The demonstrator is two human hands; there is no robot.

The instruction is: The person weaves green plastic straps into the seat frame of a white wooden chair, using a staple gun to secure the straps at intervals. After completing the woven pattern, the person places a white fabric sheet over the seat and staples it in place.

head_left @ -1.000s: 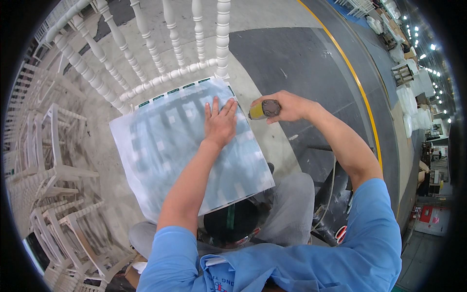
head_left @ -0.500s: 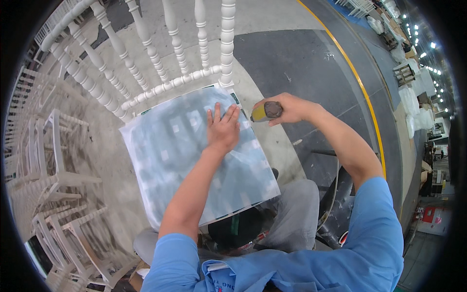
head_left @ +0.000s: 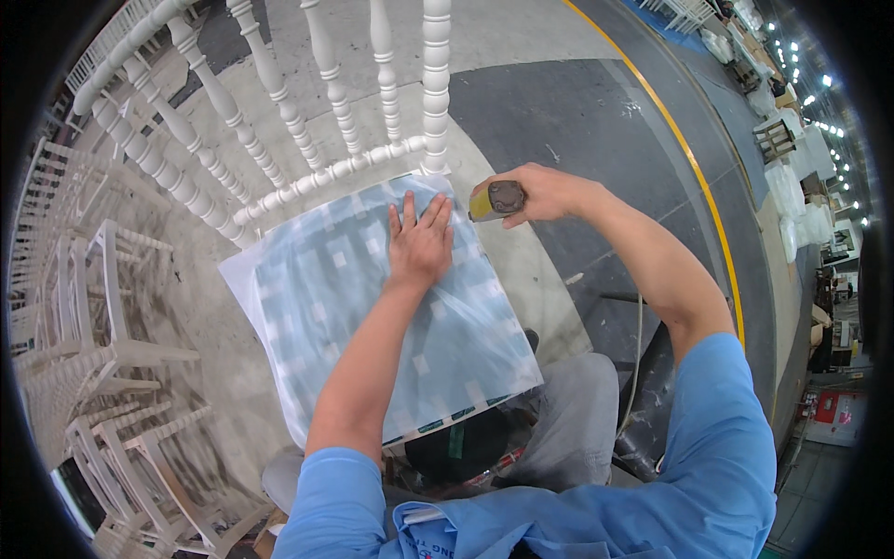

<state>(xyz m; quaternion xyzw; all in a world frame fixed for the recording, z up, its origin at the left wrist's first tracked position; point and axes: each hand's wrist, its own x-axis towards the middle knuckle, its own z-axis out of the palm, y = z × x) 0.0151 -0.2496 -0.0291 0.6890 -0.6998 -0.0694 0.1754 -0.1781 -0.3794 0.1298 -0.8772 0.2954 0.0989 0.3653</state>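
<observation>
A white chair [head_left: 436,93] with turned spindles stands before me. A thin translucent sheet [head_left: 335,307] covers its seat, with a pale blue-green pattern showing through. My left hand [head_left: 421,244] lies flat on the sheet near the far right corner, fingers spread, holding nothing. My right hand [head_left: 545,194] is closed around a yellow tool with a dark rounded cap [head_left: 504,197], which looks like a staple gun. The tool's yellow end is at the seat's right edge, close to that corner. Whether it touches the edge I cannot tell.
Several white chairs [head_left: 121,326] crowd the left side. My knee [head_left: 577,401] is at the seat's near right. A pale hose [head_left: 637,363] hangs beside it. A yellow line [head_left: 689,154] crosses the floor, and wrapped goods [head_left: 787,191] stand far right.
My right hand has brought the tool slightly left along the seat's right edge. The sheet now covers the green strip near the far right corner. My left hand has shifted slightly left.
</observation>
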